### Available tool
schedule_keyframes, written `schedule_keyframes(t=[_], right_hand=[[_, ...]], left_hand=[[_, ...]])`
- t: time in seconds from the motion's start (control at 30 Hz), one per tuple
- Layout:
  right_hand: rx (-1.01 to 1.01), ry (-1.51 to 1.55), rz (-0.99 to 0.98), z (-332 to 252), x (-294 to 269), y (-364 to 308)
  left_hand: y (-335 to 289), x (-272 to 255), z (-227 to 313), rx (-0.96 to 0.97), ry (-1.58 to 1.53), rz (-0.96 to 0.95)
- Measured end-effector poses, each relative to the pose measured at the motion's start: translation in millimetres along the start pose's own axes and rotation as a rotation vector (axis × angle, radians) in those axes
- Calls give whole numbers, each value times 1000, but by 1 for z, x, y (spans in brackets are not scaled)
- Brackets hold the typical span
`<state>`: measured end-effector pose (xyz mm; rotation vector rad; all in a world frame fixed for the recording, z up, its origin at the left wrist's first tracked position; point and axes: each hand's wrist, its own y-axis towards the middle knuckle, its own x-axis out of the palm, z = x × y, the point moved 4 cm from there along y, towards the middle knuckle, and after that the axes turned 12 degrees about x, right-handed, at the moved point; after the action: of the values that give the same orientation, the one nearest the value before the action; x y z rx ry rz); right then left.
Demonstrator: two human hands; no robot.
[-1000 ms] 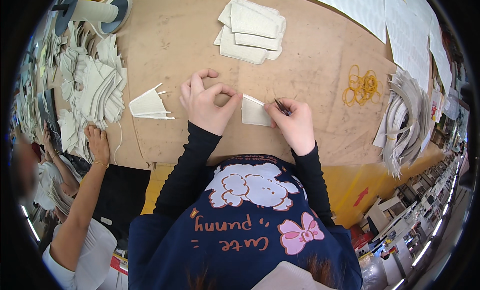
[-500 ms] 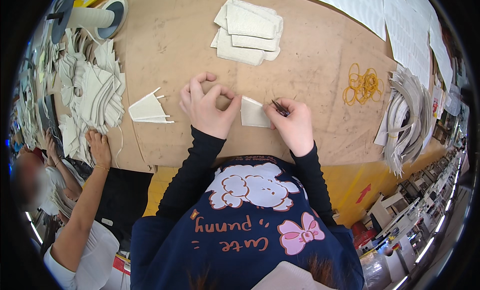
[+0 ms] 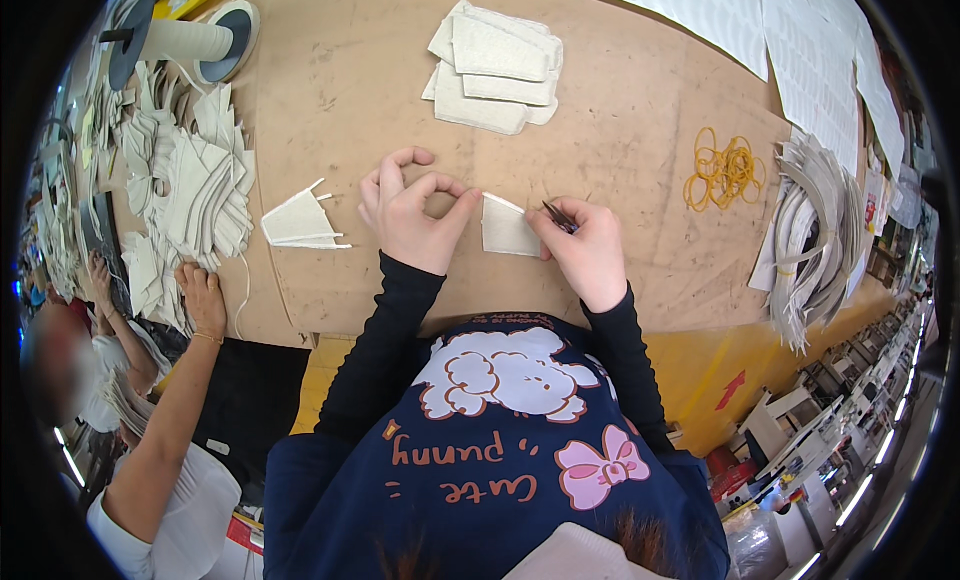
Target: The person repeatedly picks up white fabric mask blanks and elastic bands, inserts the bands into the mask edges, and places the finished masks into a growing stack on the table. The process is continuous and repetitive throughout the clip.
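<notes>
A pale four-sided fabric piece (image 3: 508,230) lies flat before me, a white strip along its slanted upper edge. My left hand (image 3: 412,220) pinches thumb and forefinger together at its upper left corner; whatever is between the tips is too small to make out. The other left fingers are raised and curled. My right hand (image 3: 590,255) rests on the piece's right side, thumb and fingertips against it. Tucked in that hand is a small dark two-pointed tool (image 3: 560,217), its kind partly hidden. Left of my hands lies another fabric piece (image 3: 303,223) with white strips along its edges.
Beyond my hands sits a stack of fabric pieces (image 3: 500,65). Yellow rubber bands (image 3: 725,170) and bundled grey strips (image 3: 815,230) lie right. At left are a spool of white tape (image 3: 185,40), a heap of fabric pieces (image 3: 195,190) and a co-worker's hand (image 3: 202,298).
My left hand's thumb and forefinger have closed slightly at the fabric piece's corner. My right hand and the fabric piece stay almost still.
</notes>
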<state>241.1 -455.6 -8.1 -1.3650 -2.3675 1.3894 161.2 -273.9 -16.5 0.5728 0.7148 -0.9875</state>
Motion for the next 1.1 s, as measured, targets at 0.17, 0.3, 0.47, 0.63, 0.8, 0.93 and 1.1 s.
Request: schedule_keyframes(t=[0.17, 0.3, 0.47, 0.63, 0.8, 0.93, 1.1], right_hand=[[-12, -40, -1, 1, 0, 2], [-19, -43, -6, 2, 0, 3], [-25, -44, 0, 2, 0, 3], [-27, -54, 9, 3, 0, 4], [-37, 3, -26, 7, -1, 1], [11, 135, -73, 17, -12, -9], [99, 135, -68, 29, -24, -12]], left_hand=[[1, 0, 1, 12, 22, 8], [-1, 2, 6, 33, 70, 52], [-13, 3, 26, 468, 357, 172], [-20, 1, 26, 577, 390, -33], [-29, -1, 31, 663, 440, -241], [-29, 1, 29, 708, 429, -274], [-30, -1, 28, 763, 441, -294]])
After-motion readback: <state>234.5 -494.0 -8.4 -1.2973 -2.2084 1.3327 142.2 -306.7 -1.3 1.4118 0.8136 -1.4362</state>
